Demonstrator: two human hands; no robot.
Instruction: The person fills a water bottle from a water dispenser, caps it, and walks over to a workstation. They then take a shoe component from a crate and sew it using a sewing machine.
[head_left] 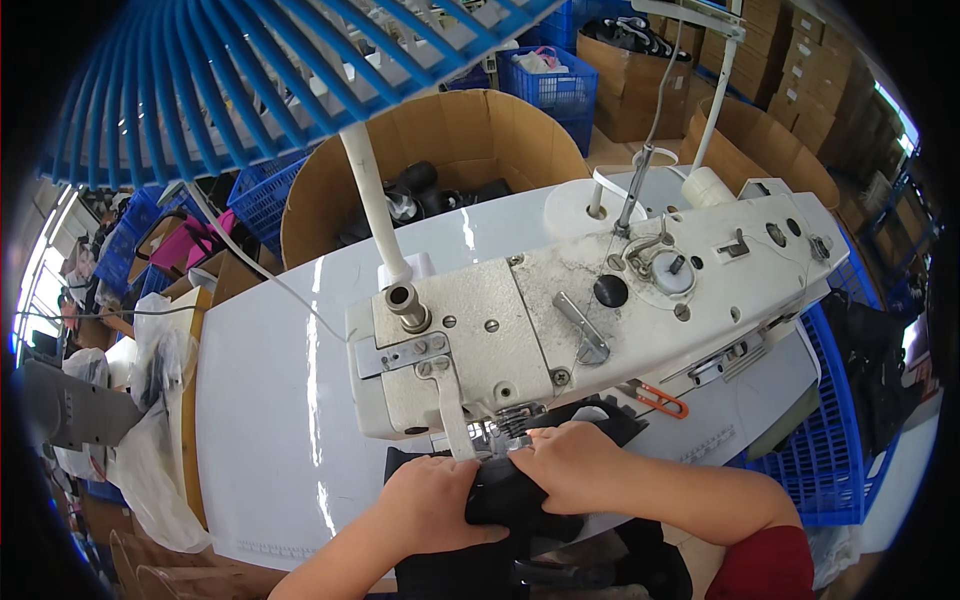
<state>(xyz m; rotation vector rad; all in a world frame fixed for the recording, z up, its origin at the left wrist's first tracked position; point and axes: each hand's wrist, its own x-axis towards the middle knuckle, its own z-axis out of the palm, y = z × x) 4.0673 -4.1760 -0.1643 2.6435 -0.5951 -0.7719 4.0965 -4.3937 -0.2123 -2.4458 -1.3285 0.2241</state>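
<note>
A cream-white industrial sewing machine [470, 335] stands before me, with black fabric [490, 490] under its needle area. My left hand [432, 500] grips the fabric just left of the needle, its thumb stretched across the black cloth. On the other side, my right hand [568, 466] holds the same piece, its fingertips close to the presser foot. Both hands are closed on the material, and the fingers' undersides are hidden. More black fabric hangs over the table's front edge toward my lap.
Orange-handled thread snips [662, 401] lie on the white table [260, 400], right of the needle. A blue fan guard [250, 70] hangs at upper left. Behind the table stands a large cardboard bin [480, 125] with black items. A blue crate [815, 440] sits at right, plastic bags [150, 470] at left.
</note>
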